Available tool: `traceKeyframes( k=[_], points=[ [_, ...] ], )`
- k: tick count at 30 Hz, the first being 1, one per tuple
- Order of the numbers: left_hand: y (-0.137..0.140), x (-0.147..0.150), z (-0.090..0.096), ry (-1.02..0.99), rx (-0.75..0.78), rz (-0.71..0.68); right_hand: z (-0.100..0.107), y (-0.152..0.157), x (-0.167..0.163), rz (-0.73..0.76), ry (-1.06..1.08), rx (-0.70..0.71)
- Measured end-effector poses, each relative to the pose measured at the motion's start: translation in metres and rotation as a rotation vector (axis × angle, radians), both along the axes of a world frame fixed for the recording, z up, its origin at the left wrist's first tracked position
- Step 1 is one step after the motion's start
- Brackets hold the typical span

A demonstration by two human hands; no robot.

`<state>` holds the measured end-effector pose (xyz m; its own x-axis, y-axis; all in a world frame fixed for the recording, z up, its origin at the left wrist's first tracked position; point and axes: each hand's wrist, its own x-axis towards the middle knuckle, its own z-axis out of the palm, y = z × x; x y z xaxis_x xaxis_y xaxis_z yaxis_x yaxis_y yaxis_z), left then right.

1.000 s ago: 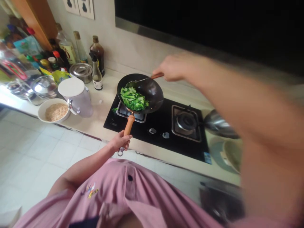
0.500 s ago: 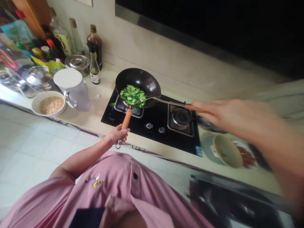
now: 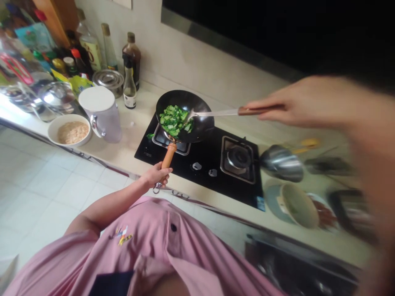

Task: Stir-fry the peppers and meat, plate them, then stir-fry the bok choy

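My left hand (image 3: pixel 158 175) is wrapped round the wooden handle of a dark wok (image 3: pixel 202 119), which sits on the left burner of the black gas hob (image 3: pixel 173 168). Chopped green vegetables (image 3: pixel 173 120) lie in the left part of the wok. My right hand (image 3: pixel 296 100), blurred, grips the brown handle of a metal spatula (image 3: pixel 217 112). The spatula reaches left over the wok's rim, and its blade touches the right edge of the greens.
A bowl of pale food (image 3: pixel 71 133), a lidded jug (image 3: pixel 101 113) and several bottles (image 3: pixel 131 55) stand left of the hob. Right of it are a metal bowl (image 3: pixel 282 163) and a pale bowl (image 3: pixel 300 205). A dark range hood (image 3: pixel 262 37) overhangs the back.
My right hand has risen, lifting the spatula's handle, and the blade has shifted against the greens. My left hand stays on the wok handle. The whole view has shifted slightly.
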<state>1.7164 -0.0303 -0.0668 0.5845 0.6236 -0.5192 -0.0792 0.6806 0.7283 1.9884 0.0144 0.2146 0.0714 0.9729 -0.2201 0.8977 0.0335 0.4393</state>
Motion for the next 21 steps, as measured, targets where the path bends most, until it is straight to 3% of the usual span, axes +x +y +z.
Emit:
traceKeyframes(
  k=[2, 4, 7, 10, 13, 17, 21],
  points=[
    [0.0, 0.0, -0.001, 0.0, -0.008, 0.003, 0.02, 0.015, -0.032, 0.053, -0.065, 0.031],
    [0.0, 0.0, -0.002, -0.008, -0.012, 0.003, 0.026, 0.033, -0.067, 0.11, -0.098, 0.004],
    [-0.001, 0.0, -0.002, -0.014, -0.012, 0.003, 0.013, 0.059, -0.106, 0.269, -0.131, -0.08],
    [-0.001, 0.0, 0.002, -0.005, -0.018, 0.006, -0.007, 0.075, -0.114, 0.359, -0.179, -0.125],
    [-0.001, 0.001, 0.004, -0.001, -0.034, 0.004, -0.007, 0.073, -0.106, 0.222, -0.205, -0.093],
    [-0.001, 0.001, 0.002, -0.014, -0.049, 0.007, 0.018, 0.065, -0.105, -0.01, -0.25, -0.024],
    [-0.001, 0.0, 0.004, -0.009, -0.037, -0.001, 0.025, 0.081, -0.123, 0.075, -0.254, 0.052]
  ],
)
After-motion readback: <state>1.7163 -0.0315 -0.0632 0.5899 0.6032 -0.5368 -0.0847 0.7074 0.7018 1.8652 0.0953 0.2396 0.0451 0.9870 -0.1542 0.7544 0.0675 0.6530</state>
